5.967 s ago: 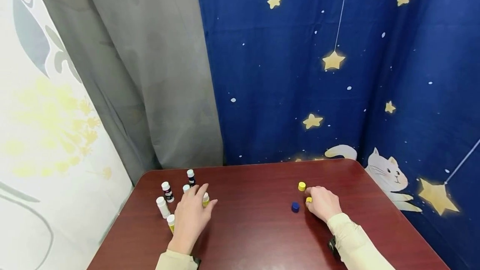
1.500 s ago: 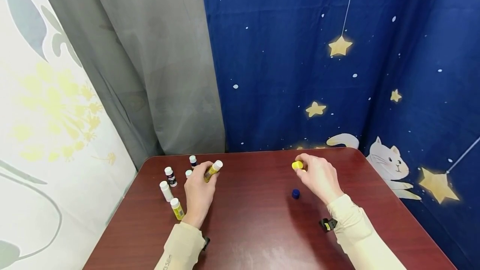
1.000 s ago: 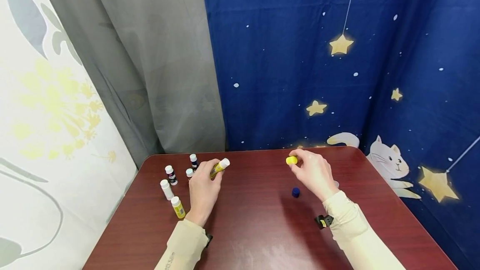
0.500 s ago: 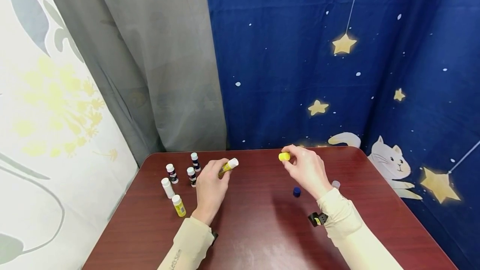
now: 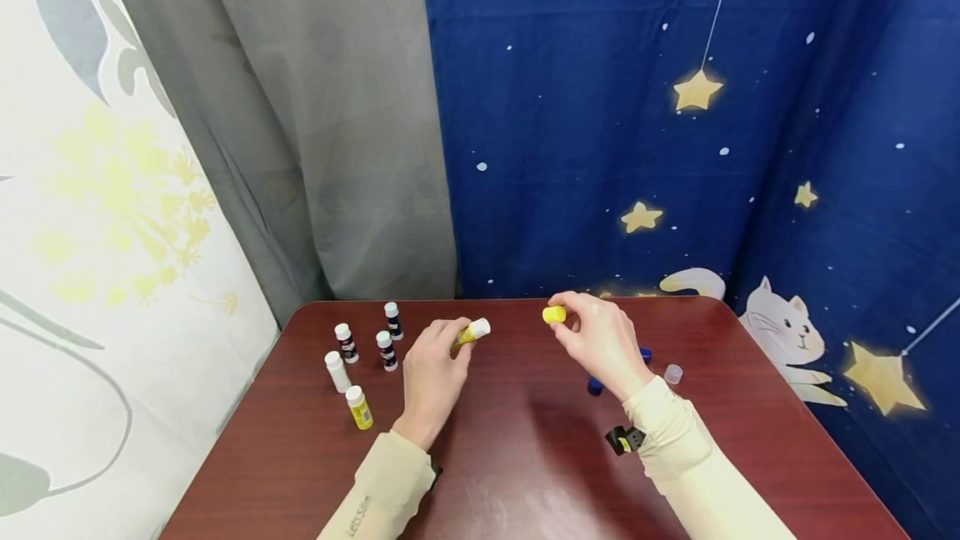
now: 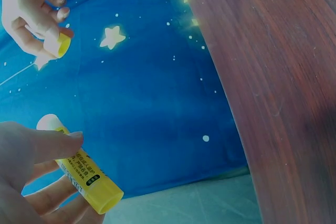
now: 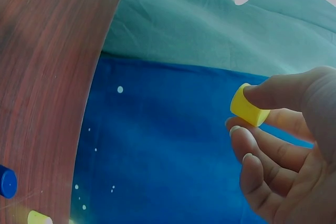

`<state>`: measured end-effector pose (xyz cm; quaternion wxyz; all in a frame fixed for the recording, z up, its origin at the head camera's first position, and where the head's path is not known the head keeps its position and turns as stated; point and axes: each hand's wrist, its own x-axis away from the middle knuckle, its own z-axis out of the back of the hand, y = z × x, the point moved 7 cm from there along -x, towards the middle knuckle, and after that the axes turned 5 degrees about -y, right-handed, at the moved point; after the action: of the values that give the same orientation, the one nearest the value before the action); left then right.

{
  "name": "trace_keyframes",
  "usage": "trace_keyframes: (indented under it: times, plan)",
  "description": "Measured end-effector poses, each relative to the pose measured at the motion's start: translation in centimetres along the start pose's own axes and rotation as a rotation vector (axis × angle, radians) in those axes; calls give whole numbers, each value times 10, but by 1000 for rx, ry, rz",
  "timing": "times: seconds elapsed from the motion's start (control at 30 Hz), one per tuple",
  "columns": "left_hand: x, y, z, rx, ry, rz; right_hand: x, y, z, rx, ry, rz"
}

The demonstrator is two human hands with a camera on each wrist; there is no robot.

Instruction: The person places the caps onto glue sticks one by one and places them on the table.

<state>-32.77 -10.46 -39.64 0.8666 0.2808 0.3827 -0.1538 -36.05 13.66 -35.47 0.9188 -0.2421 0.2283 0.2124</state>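
My left hand (image 5: 435, 375) grips a yellow glue stick (image 5: 474, 332) above the table, its bare white end tilted up and to the right. In the left wrist view, the thumb lies across the label of that glue stick (image 6: 84, 170). To the right, my right hand (image 5: 604, 343) pinches a yellow cap (image 5: 554, 314) between thumb and fingers. The right wrist view shows this cap (image 7: 249, 106) close up, with the other fingers loosely bent below it. Cap and glue stick are apart, with a small gap between them.
On the table's left stand a yellow glue stick (image 5: 359, 408), a white one (image 5: 337, 372) and several dark ones (image 5: 386, 352). At right lie two blue caps (image 5: 595, 386), a translucent cap (image 5: 673, 373) and another yellow cap (image 7: 39, 217). Curtains hang behind the table edge.
Six seconds ago the left hand hovered at the standing glue sticks and the right reached to a yellow cap on the table. Both have since lifted their things and moved towards each other.
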Motion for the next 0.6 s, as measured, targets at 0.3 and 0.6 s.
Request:
trace_keyframes:
  times: [0.3,0.6]
  plan:
    - [-1,3,-3,-11,-21,-11,-4,-6,-4,-68,-24,6]
    - [1,8,-6,-12,-39,-22,-3,-13,-9,-112,-36,28]
